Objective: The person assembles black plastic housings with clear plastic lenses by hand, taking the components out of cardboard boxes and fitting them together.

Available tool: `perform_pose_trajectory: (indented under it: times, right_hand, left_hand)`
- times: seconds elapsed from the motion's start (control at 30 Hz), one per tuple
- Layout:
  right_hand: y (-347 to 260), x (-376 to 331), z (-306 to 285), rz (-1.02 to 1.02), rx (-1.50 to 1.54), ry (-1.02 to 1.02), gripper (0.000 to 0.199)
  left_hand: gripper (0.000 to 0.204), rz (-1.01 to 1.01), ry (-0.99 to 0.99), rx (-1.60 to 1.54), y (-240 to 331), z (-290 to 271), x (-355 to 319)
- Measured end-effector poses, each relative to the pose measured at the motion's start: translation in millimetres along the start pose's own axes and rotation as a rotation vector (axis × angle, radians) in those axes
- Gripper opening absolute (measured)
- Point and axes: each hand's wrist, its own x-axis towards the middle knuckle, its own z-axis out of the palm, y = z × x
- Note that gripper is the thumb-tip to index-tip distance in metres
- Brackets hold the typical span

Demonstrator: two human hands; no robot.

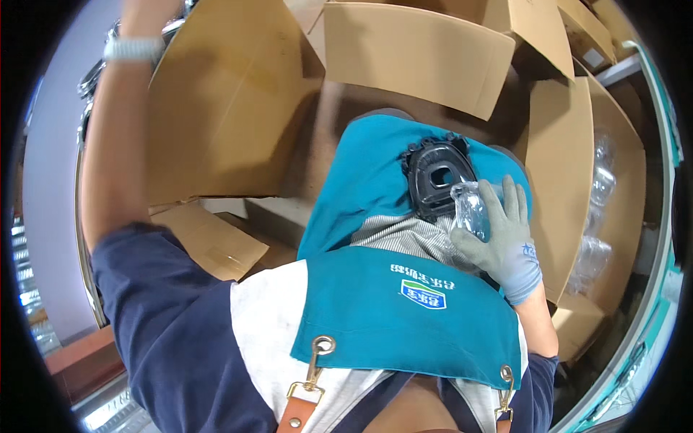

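My right hand, in a grey work glove, is closed around a clear plastic piece, its thumb on the near side and its fingers stretched along the far side. The piece touches the edge of a black moulded plastic part that lies on my lap, on the teal apron. This part has a rounded frame with an opening in the middle and lugs around its rim. My left arm reaches far up and left. Only a blurred bit of my left hand shows above a pale wristband; its fingers are outside the picture.
A large open cardboard box stands ahead on the left. Another box has its flap raised straight ahead. At the right, a tall carton contains several clear plastic pieces. Shiny dark parts lie along the far left edge.
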Motion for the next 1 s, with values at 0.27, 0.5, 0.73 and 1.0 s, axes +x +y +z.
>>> perform_pose_trajectory:
  times: [0.27, 0.5, 0.73, 1.0]
  right_hand:
    - [6.7, -3.7, -2.2, 0.021, 0.205, 0.070, 0.080]
    - [13.0, 2.9, -24.4, 0.275, 1.242, 0.344, 0.061]
    - [44.5, -9.2, -13.4, -0.019, 1.846, 0.460, 0.056]
    - [51.1, -12.7, 0.4, 0.046, 1.816, 0.501, 0.056]
  left_hand:
    - [0.044, 0.051, -1.031, -0.782, 163.9, 72.0, -216.3]
    - [0.062, 0.446, -0.613, -0.955, 249.8, 123.9, -204.6]
    - [0.047, 0.630, -0.942, -0.642, 259.0, 121.0, -181.5]
    - [0.036, 0.081, -1.162, -1.360, 187.6, 88.2, -165.0]
